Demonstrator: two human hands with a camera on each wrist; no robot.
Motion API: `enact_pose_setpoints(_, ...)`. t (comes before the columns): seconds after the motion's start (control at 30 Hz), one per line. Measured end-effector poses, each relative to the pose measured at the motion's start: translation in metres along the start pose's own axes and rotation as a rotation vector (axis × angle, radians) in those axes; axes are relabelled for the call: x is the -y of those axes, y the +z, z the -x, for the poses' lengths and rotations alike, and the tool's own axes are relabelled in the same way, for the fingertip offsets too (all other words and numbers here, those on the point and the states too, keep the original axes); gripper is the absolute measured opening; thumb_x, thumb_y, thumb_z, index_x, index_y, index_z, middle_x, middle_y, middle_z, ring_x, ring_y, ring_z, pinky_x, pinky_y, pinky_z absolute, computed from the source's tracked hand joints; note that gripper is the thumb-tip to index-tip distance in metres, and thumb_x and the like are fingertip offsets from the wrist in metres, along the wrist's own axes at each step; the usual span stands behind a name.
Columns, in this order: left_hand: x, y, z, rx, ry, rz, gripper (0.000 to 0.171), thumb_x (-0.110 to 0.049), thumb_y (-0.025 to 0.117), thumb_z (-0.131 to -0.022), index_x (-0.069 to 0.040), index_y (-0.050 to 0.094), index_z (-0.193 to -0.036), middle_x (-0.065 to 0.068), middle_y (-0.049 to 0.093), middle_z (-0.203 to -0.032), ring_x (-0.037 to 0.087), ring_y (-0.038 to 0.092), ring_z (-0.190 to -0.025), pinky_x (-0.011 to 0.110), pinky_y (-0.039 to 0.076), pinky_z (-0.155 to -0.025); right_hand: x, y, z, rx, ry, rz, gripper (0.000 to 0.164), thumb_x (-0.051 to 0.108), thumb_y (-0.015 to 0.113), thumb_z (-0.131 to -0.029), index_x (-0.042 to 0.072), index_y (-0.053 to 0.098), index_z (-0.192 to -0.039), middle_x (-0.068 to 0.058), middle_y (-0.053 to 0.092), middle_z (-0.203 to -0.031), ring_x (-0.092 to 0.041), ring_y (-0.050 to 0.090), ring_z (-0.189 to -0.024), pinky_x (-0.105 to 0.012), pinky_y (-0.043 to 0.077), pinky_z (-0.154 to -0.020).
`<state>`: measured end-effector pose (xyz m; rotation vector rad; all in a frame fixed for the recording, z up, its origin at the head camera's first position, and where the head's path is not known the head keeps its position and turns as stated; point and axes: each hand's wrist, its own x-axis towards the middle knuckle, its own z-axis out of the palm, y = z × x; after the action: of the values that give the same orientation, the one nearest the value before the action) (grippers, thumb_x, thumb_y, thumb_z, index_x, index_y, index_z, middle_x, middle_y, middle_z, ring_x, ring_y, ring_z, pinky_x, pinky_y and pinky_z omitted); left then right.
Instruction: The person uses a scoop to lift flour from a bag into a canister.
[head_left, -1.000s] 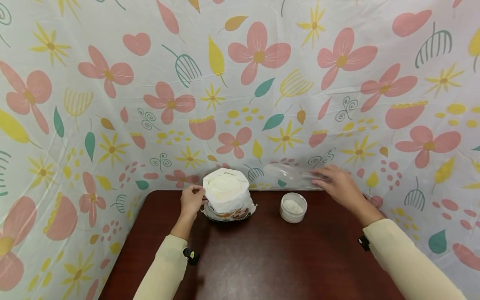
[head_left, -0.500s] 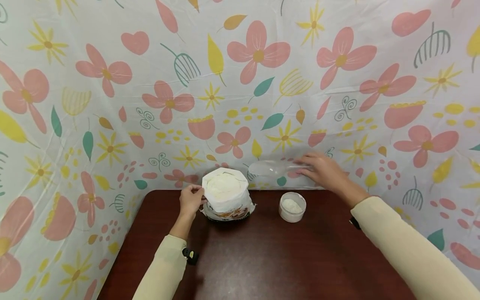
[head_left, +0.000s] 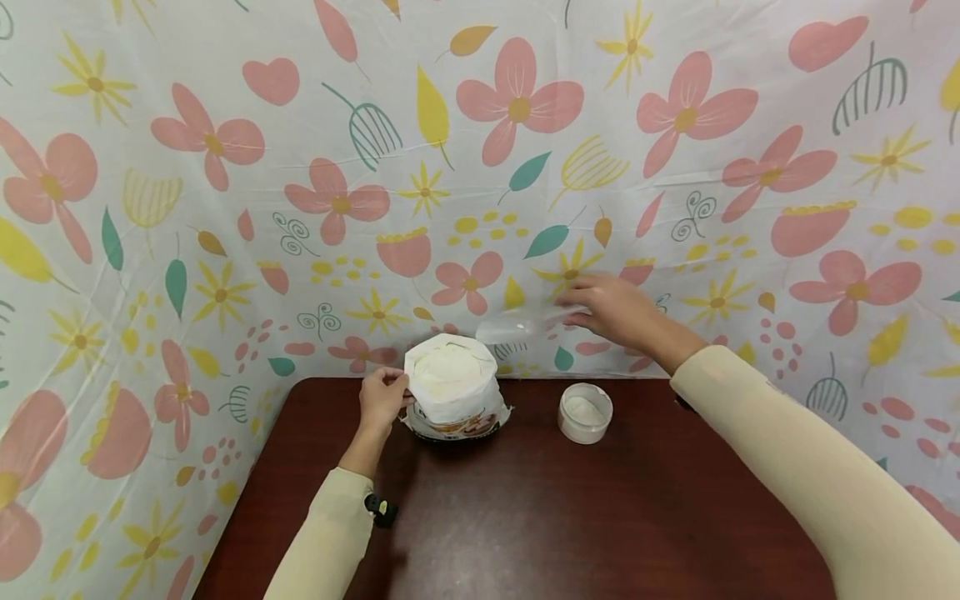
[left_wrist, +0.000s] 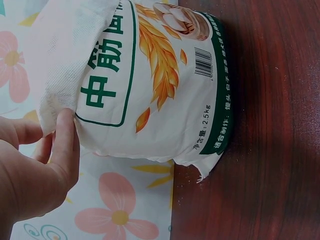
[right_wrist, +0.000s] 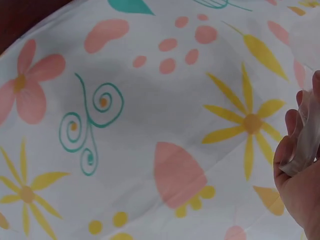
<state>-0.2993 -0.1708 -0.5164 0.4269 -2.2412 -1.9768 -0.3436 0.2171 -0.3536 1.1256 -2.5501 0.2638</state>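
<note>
A white flour bag (head_left: 448,400) stands upright near the table's back edge, its rolled-open top showing pale flour (head_left: 447,368). My left hand (head_left: 382,398) pinches the bag's rim on its left side; the left wrist view shows thumb and fingers on the woven edge, above the printed front (left_wrist: 160,75). My right hand (head_left: 611,310) grips the handle of a clear plastic scoop (head_left: 510,326), held in the air just up and right of the bag's mouth. In the right wrist view the scoop's handle (right_wrist: 306,145) lies across the curled fingers.
A small clear round tub (head_left: 585,414) with white powder in it stands on the dark wooden table (head_left: 525,517), right of the bag. Behind the table hangs a flower-patterned cloth (head_left: 480,167), close to the back edge.
My right hand has carried the scoop left and slightly up, from above the tub toward the bag's mouth. The left hand keeps its hold on the bag's rim.
</note>
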Motion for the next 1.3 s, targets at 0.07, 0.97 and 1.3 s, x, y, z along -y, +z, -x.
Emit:
enact_pose_setpoints(0.07, 0.000, 0.000, 0.000, -0.001, -0.003, 0.003, 0.021, -0.008, 0.062, -0.100, 0.007, 0.067, -0.114, 0.013, 0.064, -0.091, 0.014, 0.068, -0.067, 0.045, 0.068, -0.079, 0.002, 0.000, -0.006, 0.019, -0.022, 0.017, 0.029, 0.016, 0.085, -0.086, 0.008, 0.078, -0.114, -0.010, 0.073, -0.111, -0.036, 0.067, -0.114, -0.052, 0.058, -0.099)
enact_pose_setpoints(0.97, -0.001, -0.001, 0.000, -0.023, 0.010, -0.004, 0.020, -0.007, 0.062, -0.099, 0.008, 0.067, -0.112, 0.012, 0.065, -0.086, 0.011, 0.068, -0.061, 0.040, 0.069, -0.071, 0.055, 0.004, -0.085, 0.345, -0.194, 0.389, 0.018, 0.022, 0.085, -0.086, 0.020, 0.080, -0.103, 0.000, 0.069, -0.097, -0.026, 0.061, -0.091, -0.039, 0.058, -0.081)
enact_pose_setpoints(1.3, -0.002, 0.001, 0.001, -0.024, 0.016, 0.004, 0.019, -0.007, 0.063, -0.098, 0.007, 0.068, -0.110, 0.011, 0.065, -0.084, 0.010, 0.067, -0.060, 0.031, 0.067, -0.063, 0.073, 0.010, -0.106, 0.478, -0.173, 0.498, 0.014, 0.024, 0.083, -0.088, 0.022, 0.080, -0.102, 0.002, 0.073, -0.107, -0.025, 0.065, -0.101, -0.037, 0.054, -0.076)
